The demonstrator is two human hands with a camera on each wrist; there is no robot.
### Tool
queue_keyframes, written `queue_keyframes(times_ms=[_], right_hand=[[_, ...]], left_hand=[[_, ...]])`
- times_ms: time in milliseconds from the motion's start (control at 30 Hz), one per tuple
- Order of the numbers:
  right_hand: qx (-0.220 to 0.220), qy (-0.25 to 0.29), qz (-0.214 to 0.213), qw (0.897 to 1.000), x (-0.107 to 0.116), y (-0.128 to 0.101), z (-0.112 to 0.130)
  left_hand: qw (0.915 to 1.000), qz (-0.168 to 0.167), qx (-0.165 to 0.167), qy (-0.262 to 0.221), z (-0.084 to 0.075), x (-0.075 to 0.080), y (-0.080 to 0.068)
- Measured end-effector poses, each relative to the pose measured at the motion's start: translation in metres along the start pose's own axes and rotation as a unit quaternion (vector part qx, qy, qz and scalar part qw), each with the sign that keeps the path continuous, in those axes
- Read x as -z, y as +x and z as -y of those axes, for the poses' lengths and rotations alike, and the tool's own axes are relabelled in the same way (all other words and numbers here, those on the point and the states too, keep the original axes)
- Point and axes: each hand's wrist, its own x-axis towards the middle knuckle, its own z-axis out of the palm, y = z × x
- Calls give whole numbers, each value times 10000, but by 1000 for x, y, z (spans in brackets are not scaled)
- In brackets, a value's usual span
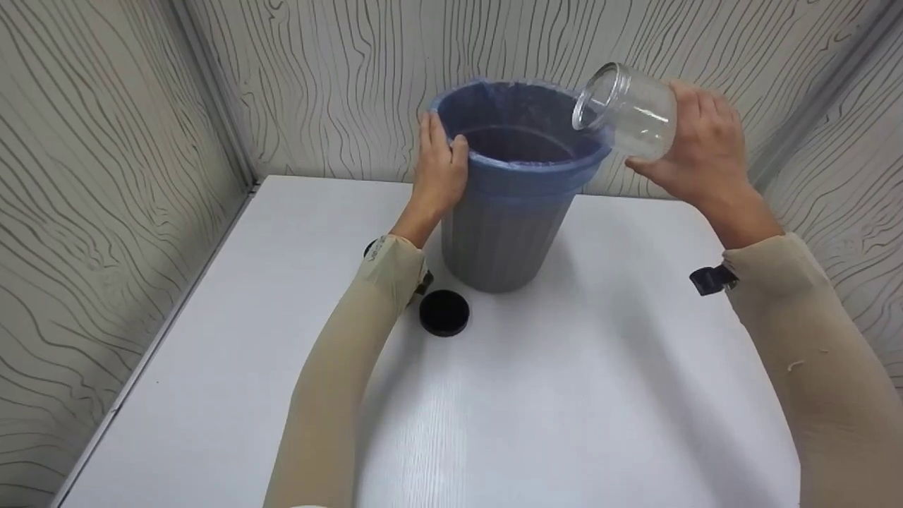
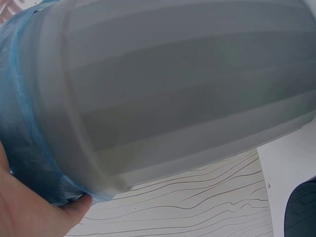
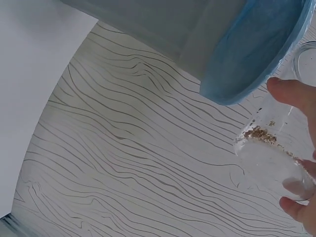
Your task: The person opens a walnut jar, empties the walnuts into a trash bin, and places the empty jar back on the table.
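Note:
A grey trash can (image 1: 497, 240) with a blue liner (image 1: 525, 180) folded over its rim stands on the white table. My left hand (image 1: 441, 166) grips its rim at the left, the thumb pressed on the liner in the left wrist view. Beside the right rim, my right hand (image 1: 705, 144) holds a clear jar (image 1: 638, 113) tilted, its open mouth over the edge of the can. Brown crumbs (image 3: 260, 134) cling inside near the jar's base in the right wrist view. On the table in front of the can lies a round black lid (image 1: 444, 312).
The white table (image 1: 564, 409) reaches back to a wall (image 1: 338, 92) with a wood-grain pattern. Similar panels (image 1: 85, 212) stand at the left and right. Dark straps (image 1: 712, 280) show at both sleeve cuffs.

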Motion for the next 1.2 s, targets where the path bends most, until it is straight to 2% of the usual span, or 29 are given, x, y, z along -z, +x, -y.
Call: queue_keyframes(times_ms=[233,433,667,933,1200], right_hand=[[-832,540,300,9946,-2,-10,0],[-1310,763,473,9873,-7,-21,1],[-1668,1323,237,9768,-19,-34,-1],[-2165,1902,-17,9576,-33,-47,-6],[-2507,2602,27,9324,-47,-61,-13]], left_hand=[[10000,36,11,-9,0,2,-1],[10000,31,39,-20,2,3,-2],[10000,28,69,-25,3,3,-2],[9999,15,91,53,4,5,-2],[10000,13,58,65,6,7,-3]])
